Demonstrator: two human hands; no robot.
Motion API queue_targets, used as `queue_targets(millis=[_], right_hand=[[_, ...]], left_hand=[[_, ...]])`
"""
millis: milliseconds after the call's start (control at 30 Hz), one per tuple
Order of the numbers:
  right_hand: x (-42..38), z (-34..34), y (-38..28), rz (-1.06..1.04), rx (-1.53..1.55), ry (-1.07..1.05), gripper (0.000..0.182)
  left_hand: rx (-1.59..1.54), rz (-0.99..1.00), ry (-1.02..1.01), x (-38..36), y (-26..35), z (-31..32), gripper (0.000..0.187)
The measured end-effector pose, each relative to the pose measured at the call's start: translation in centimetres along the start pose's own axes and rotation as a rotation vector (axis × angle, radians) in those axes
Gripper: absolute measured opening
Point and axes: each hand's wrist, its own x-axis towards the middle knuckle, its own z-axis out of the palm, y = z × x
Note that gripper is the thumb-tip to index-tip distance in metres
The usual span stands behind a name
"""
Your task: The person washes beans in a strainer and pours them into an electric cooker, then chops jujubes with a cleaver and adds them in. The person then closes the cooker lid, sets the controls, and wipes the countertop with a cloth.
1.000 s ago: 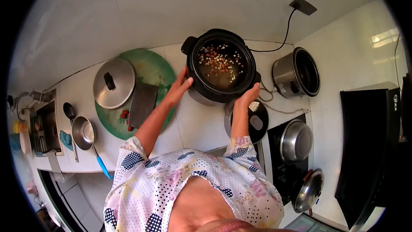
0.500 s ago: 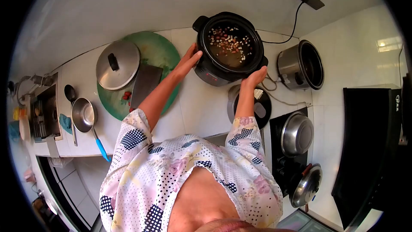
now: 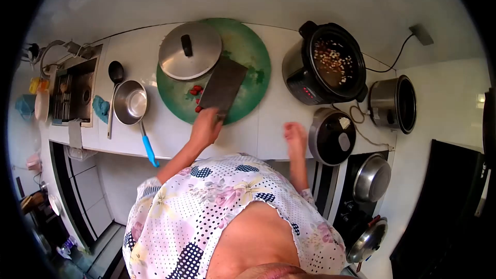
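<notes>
Gripping cleaver [image 3: 223, 87] handle — left hand [image 3: 205, 128] closed, blade flat on green board [image 3: 253, 51] beside red dates [image 3: 195, 91]. Right hand [image 3: 295, 135] open, empty — resting on surface [image 3: 274, 124], cooker lid [image 3: 331, 135] just right.

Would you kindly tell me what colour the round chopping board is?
Green chopping board, clearest in the head view.

text: none legible | cooker [image 3: 324, 67] front: small red display marks, too small to read

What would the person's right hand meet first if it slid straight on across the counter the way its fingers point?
The right hand points toward the black cooker; bare counter between, so probably that.
</notes>
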Motion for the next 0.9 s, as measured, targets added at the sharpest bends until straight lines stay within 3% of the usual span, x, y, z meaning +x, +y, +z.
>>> queue_targets(millis=[67,133,200,267,300,400,467,533,633,667,767,900], right_hand=[[-2.5,6.0,1.8,0.242,-0.056,-0.099,0.021],[-4.1,11.6,1.9,0.384,-0.133,-0.266,0.022],[-3.6,14.3,4.9,0.415,-0.232,-0.426,0.027],[-3.3,17.2,5.4,0.43,-0.372,-0.432,0.032],[-3.1,18.3,5.2,0.436,-0.446,-0.436,0.035],[-2.3,19.5,3.2,0.548,-0.15,-0.39,0.041],[-0.6,19.0,3.0,0.639,0.145,-0.366,0.031],[2.2,17.0,3.8,0.813,0.386,-0.318,0.025],[1.5,16.4,0.6,0.603,0.543,-0.49,0.018],[0.6,16.2,-0.7,0.461,0.421,-0.482,0.016],[-4.1,15.8,-5.4,0.112,0.1,-0.384,0.012],[-5.0,12.9,-6.9,-0.176,-0.226,-0.383,0.018]], left_hand=[[0.113,-0.167,-0.064,-3.8,-1.8,-0.8,0.044],[-0.015,-0.352,-0.186,-6.3,-4.0,0.5,0.047],[-0.196,-0.503,-0.295,-6.8,-6.2,2.3,0.049],[-0.433,-0.627,-0.392,-6.3,-7.1,4.3,0.051],[-0.441,-0.578,-0.379,-6.4,-7.1,4.9,0.049],[-0.593,-0.374,-0.383,-6.1,-6.4,6.4,0.04],[-0.849,-0.16,-0.446,-5.6,-5.1,6.5,0.034],[-0.822,-0.115,-0.565,-4.4,-2.3,4.5,0.028],[-0.628,-0.012,-0.639,-2.4,-0.3,0.4,0.021],[-0.541,0.023,-0.645,-2.1,-0.2,-0.1,0.019],[-0.208,0.125,-0.261,-2.1,-4.5,0.9,0.014],[-0.02,0.033,-0.09,0.7,-6.8,0.8,0.012]])
